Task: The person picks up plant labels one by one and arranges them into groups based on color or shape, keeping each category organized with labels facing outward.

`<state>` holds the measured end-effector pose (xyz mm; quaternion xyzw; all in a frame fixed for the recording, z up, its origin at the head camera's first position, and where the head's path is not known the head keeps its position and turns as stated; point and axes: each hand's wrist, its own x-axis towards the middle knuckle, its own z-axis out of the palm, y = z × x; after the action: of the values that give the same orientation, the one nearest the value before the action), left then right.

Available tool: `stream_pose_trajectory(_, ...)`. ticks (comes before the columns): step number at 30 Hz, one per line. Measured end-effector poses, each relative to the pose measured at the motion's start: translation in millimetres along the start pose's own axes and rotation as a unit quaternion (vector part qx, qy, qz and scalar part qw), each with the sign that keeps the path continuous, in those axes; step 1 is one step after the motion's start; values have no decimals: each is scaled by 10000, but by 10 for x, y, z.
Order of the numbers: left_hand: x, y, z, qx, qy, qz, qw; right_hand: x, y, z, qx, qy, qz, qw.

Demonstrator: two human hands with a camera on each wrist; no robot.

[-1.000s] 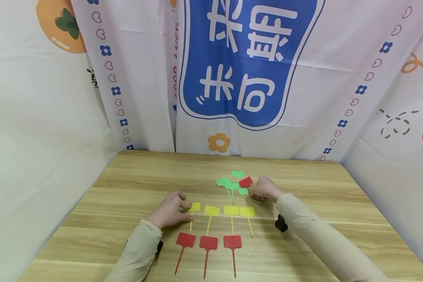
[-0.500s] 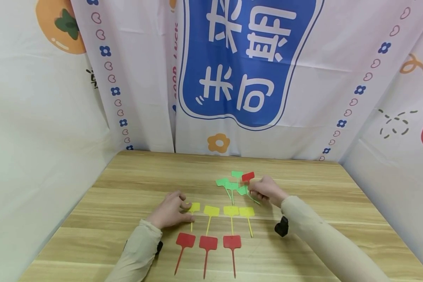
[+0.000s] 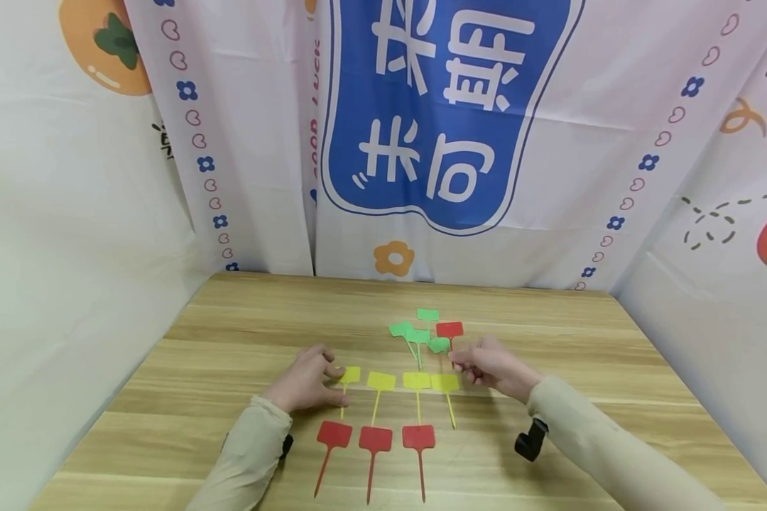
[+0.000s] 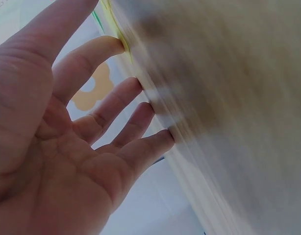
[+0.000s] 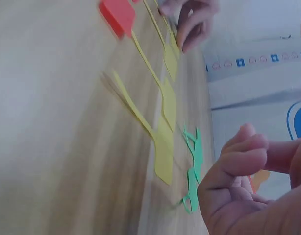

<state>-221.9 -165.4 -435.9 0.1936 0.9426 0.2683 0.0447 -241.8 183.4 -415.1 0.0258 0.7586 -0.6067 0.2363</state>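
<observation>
In the head view my right hand [image 3: 495, 367] pinches the stem of a red T-shaped plant label [image 3: 449, 329], whose flat head points away from me beside the green labels [image 3: 417, 336]. The right wrist view shows the thumb and forefinger [image 5: 243, 161] meeting, with the label mostly hidden behind them. My left hand [image 3: 307, 380] rests at the left end of a row of yellow labels, fingers loosely bent. Its forefinger touches the head of the leftmost yellow label [image 3: 349, 375] and its thumb lies by the stem. Fingertips [image 4: 116, 45] meet the tabletop in the left wrist view.
Several yellow labels [image 3: 381, 382] form a row across the wooden table [image 3: 230, 312]. Nearer to me lie three red labels [image 3: 375, 439], stems toward me. Some of the green labels overlap in a loose cluster. A printed cloth [image 3: 262, 213] hangs behind the table.
My right hand has drifted right and slightly toward me. The red label it holds has gone from slanted to nearly straight, its head right of the green ones. The left hand has stayed put.
</observation>
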Motion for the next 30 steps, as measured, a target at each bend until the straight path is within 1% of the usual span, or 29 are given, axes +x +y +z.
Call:
stream_pose_trajectory(4,-1,-13,-9,39,-23,45,10000,-123,32,19,-16,-256,66,9996)
stream_pose_trajectory(10,4,-19,-8,43,-83,-18,10000,-279,94,33,79,-697,131,9975)
stream_pose_trajectory(21,10,-14,-5,18,-93,-56,9999,-535,193,68,212,-1472,177,9887)
stream_pose_trajectory(26,13,-14,-2,41,-71,-56,10000,-630,249,97,343,-1709,253,9844)
stream_pose_trajectory(30,11,-15,0,39,-62,-92,9999,-683,298,134,420,-1823,280,9819)
